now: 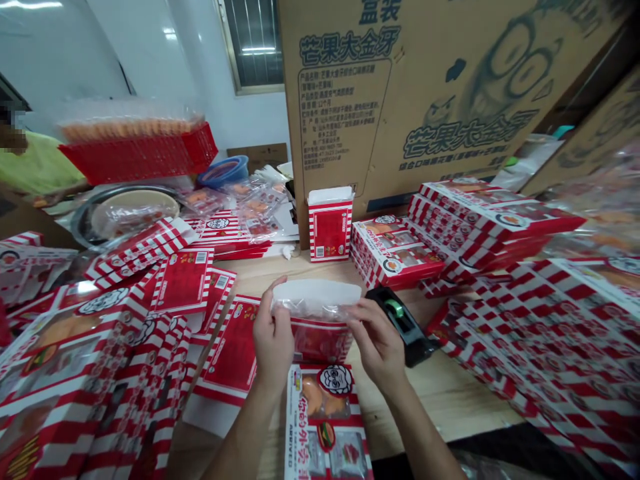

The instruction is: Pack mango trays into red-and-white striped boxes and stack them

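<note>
So you've got the red snack box (320, 343) upright on the worktop (450, 380) right in front of you, between your two hands, white flap (317, 292) up and clear plastic (310, 309) bunched at its mouth. Your left hand (273, 330) has the fingers closed over the left edge of the opening, thumb on the near side, and your right hand (377, 340) has its fingers half curled, pinching the right corner. Probably held at both ends so the mouth stays steady and facing you. A windowed box (327, 423) lies face up just nearer you, and the tape dispenser (403, 320) sits just past your right hand, handy for a quick grab I'd guess. Stacked boxes (555, 333) fill the right side, likely piled there to keep the middle free for working
</note>
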`<state>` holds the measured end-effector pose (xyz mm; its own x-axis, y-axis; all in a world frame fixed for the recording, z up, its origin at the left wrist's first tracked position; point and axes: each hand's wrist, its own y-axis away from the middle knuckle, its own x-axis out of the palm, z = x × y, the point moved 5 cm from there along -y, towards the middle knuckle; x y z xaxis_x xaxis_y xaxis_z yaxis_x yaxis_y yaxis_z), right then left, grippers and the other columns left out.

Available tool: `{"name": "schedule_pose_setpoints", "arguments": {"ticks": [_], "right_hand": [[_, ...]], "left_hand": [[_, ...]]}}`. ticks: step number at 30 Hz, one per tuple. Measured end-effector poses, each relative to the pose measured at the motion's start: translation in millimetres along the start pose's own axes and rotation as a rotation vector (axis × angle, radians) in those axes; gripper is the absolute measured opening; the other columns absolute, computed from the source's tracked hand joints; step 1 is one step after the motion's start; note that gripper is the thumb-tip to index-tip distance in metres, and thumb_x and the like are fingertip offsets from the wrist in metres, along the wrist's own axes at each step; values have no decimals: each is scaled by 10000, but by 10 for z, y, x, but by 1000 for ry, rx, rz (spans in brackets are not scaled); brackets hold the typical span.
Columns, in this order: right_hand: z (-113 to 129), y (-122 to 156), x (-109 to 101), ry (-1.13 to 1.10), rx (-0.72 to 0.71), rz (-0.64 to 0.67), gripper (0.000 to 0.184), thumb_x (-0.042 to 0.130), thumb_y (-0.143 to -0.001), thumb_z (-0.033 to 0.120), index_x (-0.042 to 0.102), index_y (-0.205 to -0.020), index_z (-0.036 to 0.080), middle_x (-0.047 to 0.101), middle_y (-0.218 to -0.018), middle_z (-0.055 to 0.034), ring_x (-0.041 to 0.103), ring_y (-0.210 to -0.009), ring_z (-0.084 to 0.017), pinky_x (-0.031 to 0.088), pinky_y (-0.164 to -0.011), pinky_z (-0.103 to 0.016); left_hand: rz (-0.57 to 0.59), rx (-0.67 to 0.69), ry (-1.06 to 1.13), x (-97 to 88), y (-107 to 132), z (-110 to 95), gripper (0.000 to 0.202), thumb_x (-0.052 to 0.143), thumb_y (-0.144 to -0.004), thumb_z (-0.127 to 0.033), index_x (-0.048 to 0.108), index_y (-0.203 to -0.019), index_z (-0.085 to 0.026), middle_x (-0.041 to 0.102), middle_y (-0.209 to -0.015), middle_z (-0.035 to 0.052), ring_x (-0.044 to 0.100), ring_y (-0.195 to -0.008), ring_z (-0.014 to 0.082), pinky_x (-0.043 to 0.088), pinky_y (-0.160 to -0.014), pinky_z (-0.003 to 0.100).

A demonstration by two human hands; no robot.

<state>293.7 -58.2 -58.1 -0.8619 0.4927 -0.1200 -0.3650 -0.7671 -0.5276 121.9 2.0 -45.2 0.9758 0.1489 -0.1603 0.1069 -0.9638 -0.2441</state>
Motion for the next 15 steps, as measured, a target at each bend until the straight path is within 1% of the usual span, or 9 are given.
{"name": "schedule_pose_setpoints", "arguments": {"ticks": [2,4,5,6,8,9,11,13,15], "right_hand": [[55,-53,34,-59,79,-18,122,590,-818,246,628,-705,220,673,-798,-33,635,-758,-183,513,-726,-321],[98,-90,71,-152,145,-34,61,564,-842,265,602,-814,226,666,-783,-18,638,-730,-164,518,-694,-290],[110,-101,87,-215,172,-32,108,555,-853,269,585,-953,238,683,-855,-27,651,-789,-168,521,-721,-294],[115,-107,107,-272,195,-5,234,552,-860,269,542,-1094,254,688,-981,-46,651,-898,-178,517,-782,-314],[114,-106,142,-368,223,97,354,556,-869,265,495,-1217,284,621,-1221,-68,583,-1111,-195,460,-926,-371],[113,-102,151,-394,219,151,299,551,-876,261,543,-1173,292,592,-1273,-58,554,-1160,-199,427,-970,-392],[120,-102,140,-393,179,204,127,539,-886,257,650,-944,277,607,-1253,-35,551,-1161,-202,394,-1000,-415],[131,-118,122,-370,152,193,105,594,-849,273,644,-761,251,637,-1175,-33,577,-1111,-214,409,-975,-424],[159,-146,136,-314,154,183,152,698,-756,295,598,-664,226,644,-1108,-44,596,-1057,-227,444,-923,-405]], "left_hand": [[60,6,45,-19,-22,-41,367,428,-810,-177,610,-1129,-195,688,-1052,31,617,-975,184,474,-869,285],[159,-76,208,-49,-58,14,359,434,-835,-250,617,-1136,-181,690,-1067,46,609,-1035,202,457,-920,314],[239,-143,326,-56,-74,63,380,422,-853,-312,615,-1145,-166,690,-1079,63,604,-1061,218,450,-940,339],[329,-211,446,-61,-87,111,413,415,-859,-364,614,-1152,-150,691,-1082,79,605,-1072,234,449,-950,366],[491,-311,622,-84,-107,173,431,458,-843,-389,614,-1161,-144,695,-1088,97,611,-1076,255,451,-952,408],[554,-330,663,-99,-120,182,411,500,-827,-358,611,-1170,-160,693,-1103,94,613,-1077,257,453,-952,420],[649,-296,643,-122,-153,155,359,558,-799,-242,630,-1148,-206,686,-1135,77,612,-1089,245,450,-959,421],[710,-196,550,-128,-186,84,273,537,-806,-164,695,-1020,-222,666,-1180,64,600,-1115,235,438,-975,418],[729,-93,456,-132,-206,10,254,500,-811,-121,733,-852,-213,637,-1230,57,598,-1121,232,433,-982,418]]}}
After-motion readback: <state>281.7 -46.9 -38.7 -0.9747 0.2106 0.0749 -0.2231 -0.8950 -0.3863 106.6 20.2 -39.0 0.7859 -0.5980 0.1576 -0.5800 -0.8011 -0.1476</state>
